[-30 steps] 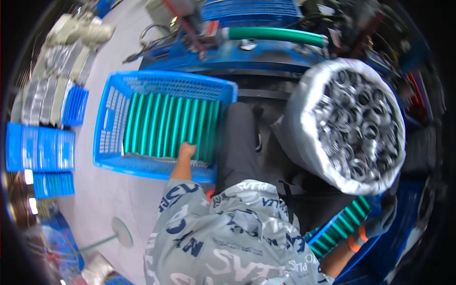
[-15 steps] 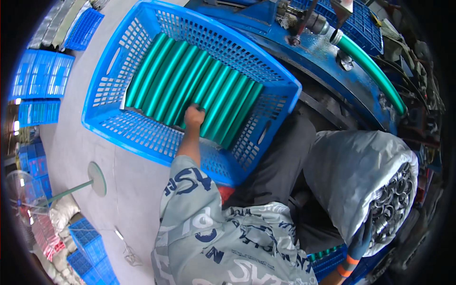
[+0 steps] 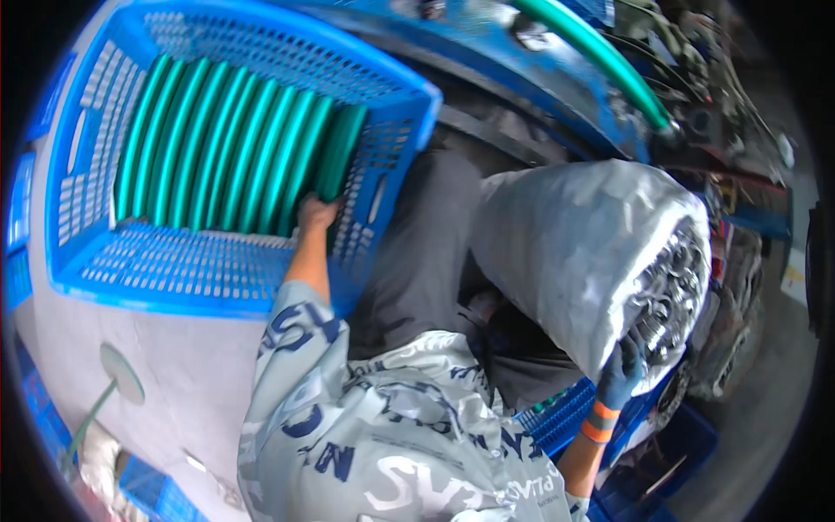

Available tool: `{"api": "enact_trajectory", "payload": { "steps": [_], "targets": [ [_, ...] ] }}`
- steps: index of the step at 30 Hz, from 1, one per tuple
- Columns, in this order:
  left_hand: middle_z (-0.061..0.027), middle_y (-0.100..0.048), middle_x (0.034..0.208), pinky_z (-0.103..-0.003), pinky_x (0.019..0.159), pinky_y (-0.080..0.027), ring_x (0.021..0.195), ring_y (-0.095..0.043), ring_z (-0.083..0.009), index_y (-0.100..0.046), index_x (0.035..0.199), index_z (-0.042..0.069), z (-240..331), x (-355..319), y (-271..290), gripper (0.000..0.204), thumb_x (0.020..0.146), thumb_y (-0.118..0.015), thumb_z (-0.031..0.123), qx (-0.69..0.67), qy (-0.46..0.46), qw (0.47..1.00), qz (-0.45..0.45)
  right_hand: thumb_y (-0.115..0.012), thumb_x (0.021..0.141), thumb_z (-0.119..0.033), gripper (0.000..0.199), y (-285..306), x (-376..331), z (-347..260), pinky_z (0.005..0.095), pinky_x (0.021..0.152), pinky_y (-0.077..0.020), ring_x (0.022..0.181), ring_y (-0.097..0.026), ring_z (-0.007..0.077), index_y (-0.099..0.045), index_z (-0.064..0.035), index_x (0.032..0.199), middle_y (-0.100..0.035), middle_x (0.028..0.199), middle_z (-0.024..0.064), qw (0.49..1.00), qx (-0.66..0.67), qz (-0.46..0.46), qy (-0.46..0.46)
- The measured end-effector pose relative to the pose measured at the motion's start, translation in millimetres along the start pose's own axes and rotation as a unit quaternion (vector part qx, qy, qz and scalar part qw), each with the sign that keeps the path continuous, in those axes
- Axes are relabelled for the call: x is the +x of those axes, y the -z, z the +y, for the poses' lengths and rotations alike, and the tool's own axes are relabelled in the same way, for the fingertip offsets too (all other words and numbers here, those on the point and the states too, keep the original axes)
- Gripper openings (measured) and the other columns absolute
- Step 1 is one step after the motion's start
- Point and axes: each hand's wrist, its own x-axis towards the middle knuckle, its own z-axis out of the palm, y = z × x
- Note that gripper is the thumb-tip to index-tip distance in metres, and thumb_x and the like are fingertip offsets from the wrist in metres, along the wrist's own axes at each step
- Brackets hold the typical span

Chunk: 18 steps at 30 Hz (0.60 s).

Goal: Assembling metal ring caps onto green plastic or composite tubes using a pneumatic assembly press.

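Observation:
My left hand [image 3: 318, 212] is inside a big blue plastic crate [image 3: 165, 302]. It is closed at the near ends of the green hoses [image 3: 213, 148], apparently round one of them, next to a dark gap near the crate's right end. Several of these hoses lie side by side, slightly curved. To my right lies a silvery sack [image 3: 557, 252], its mouth full of shiny dark metal rings [image 3: 665, 304], which look like hose clamps. At that mouth is my right hand [image 3: 620, 376], in a dark glove below an orange-striped band. Its fingertips reach the rings, partly hidden, their grip unclear.
Beyond the crate runs a blue machine bench [image 3: 487, 61] with another green hose [image 3: 600, 52] lying over it. A round-based stand [image 3: 122, 374] is on the floor at left. Under my right arm sits a smaller blue crate [image 3: 557, 418] with green pieces in it.
My view has swung right, so everything sits further left. My left hand has shifted along the hoses toward the crate's right end. My right hand shows more at the sack's mouth.

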Motion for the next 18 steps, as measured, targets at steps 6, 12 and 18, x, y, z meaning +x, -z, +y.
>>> {"api": "enact_trajectory", "payload": {
  "steps": [6, 12, 18],
  "targets": [
    [-0.0366, -0.067, 0.158, -0.047, 0.127, -0.048, 0.153, -0.062, -0.0451, -0.06, 0.159, -0.015, -50, -36, 35, 0.119, 0.08, -0.093, 0.068, -0.108, 0.028, 0.992, 0.059, -0.083, 0.095, -0.01, 0.024, 2, 8, -1, 0.0501, 0.122, -0.0466, 0.134, -0.067, 0.0374, -0.085, -0.0006, 0.117, -0.077, 0.141, 0.018, 0.99, 0.003, -0.017, 0.137],
    [-0.0122, -0.081, 0.11, -0.04, 0.096, -0.058, 0.099, -0.075, -0.0194, -0.071, 0.138, -0.003, 50, -117, 83, 0.066, 0.091, -0.102, 0.031, -0.468, -0.168, 0.866, 0.051, -0.086, 0.092, -0.002, 0.022, 63, 9, 16, 0.0435, 0.113, -0.0539, 0.13, -0.069, 0.0317, -0.086, -0.0002, 0.115, -0.077, 0.139, 0.0165, 0.985, 0.109, 0.02, 0.129],
    [-0.0055, -0.076, 0.112, -0.037, 0.088, -0.058, 0.095, -0.069, -0.0166, -0.07, 0.132, 0.0, 263, -240, 223, 0.047, 0.094, -0.094, 0.017, -0.296, -0.425, 0.834, 0.189, -0.077, 0.114, -0.022, 0.018, 66, 26, 72, 0.0353, 0.097, -0.0601, 0.103, -0.074, 0.0126, -0.083, -0.008, 0.124, -0.078, 0.139, 0.0092, 0.814, 0.57, 0.085, -0.07]
  ]
}}
